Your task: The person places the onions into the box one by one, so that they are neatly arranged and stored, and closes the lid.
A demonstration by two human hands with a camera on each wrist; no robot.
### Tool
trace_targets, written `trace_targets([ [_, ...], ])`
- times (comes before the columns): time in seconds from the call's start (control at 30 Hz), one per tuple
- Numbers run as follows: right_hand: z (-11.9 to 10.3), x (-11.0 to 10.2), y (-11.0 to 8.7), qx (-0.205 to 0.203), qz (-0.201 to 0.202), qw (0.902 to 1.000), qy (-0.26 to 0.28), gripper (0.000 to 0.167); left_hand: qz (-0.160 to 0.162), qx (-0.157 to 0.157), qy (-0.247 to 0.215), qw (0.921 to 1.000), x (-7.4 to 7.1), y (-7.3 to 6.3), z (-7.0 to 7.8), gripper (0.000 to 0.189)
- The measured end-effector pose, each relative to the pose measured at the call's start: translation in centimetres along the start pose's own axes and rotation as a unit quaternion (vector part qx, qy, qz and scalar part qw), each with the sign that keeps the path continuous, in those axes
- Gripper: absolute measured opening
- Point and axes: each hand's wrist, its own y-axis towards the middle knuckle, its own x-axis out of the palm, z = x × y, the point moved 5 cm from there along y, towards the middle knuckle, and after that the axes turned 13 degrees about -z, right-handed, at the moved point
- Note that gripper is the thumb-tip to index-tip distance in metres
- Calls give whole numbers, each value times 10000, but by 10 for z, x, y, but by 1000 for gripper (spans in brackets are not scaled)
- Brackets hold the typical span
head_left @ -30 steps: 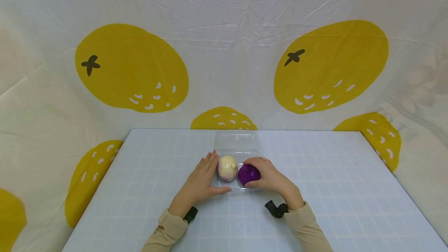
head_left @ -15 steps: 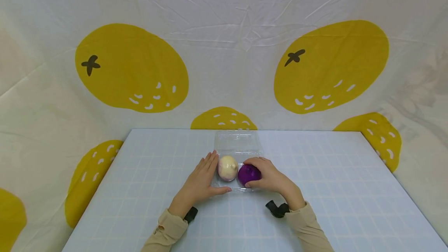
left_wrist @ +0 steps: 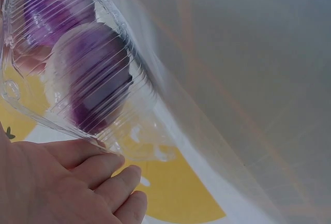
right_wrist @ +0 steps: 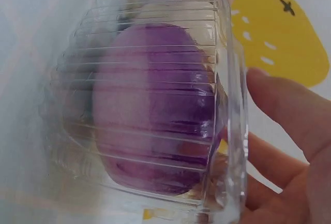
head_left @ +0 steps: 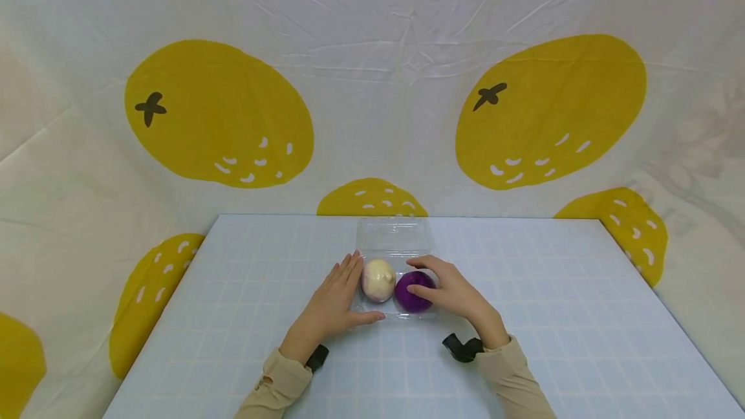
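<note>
A clear plastic clamshell box [head_left: 388, 306] stands with its lid folded back on the table. Inside sit two round vegetables side by side: a cream-white turnip [head_left: 378, 280] on the left and a deep purple, turnip-like one [head_left: 412, 301] on the right. My left hand [head_left: 330, 302] lies along the box's left side with straight fingers, its thumb stretched along the front edge. My right hand [head_left: 453, 286] is over the box's right side, fingers and thumb spread apart above the purple vegetable. In the right wrist view the thumb [right_wrist: 279, 105] shows beyond the box's rim.
The raised lid [head_left: 393, 235] reaches back towards the table's far edge. A pale blue checked cloth covers the table [head_left: 262, 277]. Behind it hangs a white curtain [head_left: 384, 102] printed with large yellow fruit. Black straps [head_left: 462, 348] are round both wrists.
My right hand has loosened from the purple vegetable, its fingers and thumb lifting up and slightly back. The vegetable stays in the box. My left hand has not moved.
</note>
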Motion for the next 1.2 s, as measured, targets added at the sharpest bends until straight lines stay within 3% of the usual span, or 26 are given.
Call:
trace_targets([
  [0.13, 5, -7, -1, -30, 618, 9970, 456, 39, -16, -5, -36, 10000, -1, 0, 1, 118],
  [0.27, 4, -16, -2, -46, 1202, 9833, 1365, 33, -34, -3, -46, 10000, -1, 0, 1, 118],
  [0.43, 27, -18, -2, 110, 1841, 9476, 2609, 33, 3, -2, 37, 10000, 0, -1, 0, 119],
  [0.6, 39, -17, -3, 524, 2330, 9072, 3464, 39, 24, 40, 55, 10000, 1, 0, 0, 119],
  [0.73, 45, -13, -2, 779, 2311, 8729, 4227, 47, 25, 53, 37, 10000, 1, 1, 0, 119],
  [0.93, 48, -4, 0, 761, 1693, 8298, 5264, 62, 20, 37, 36, 10000, 0, 0, 1, 120],
  [1.1, 51, 2, 1, 733, 1315, 8166, 5572, 64, -23, 8, 26, 10000, 0, 0, 1, 120],
  [1.2, 53, 4, 2, 727, 1270, 8192, 5545, 63, -30, -8, 30, 10000, 0, 0, 1, 120],
])
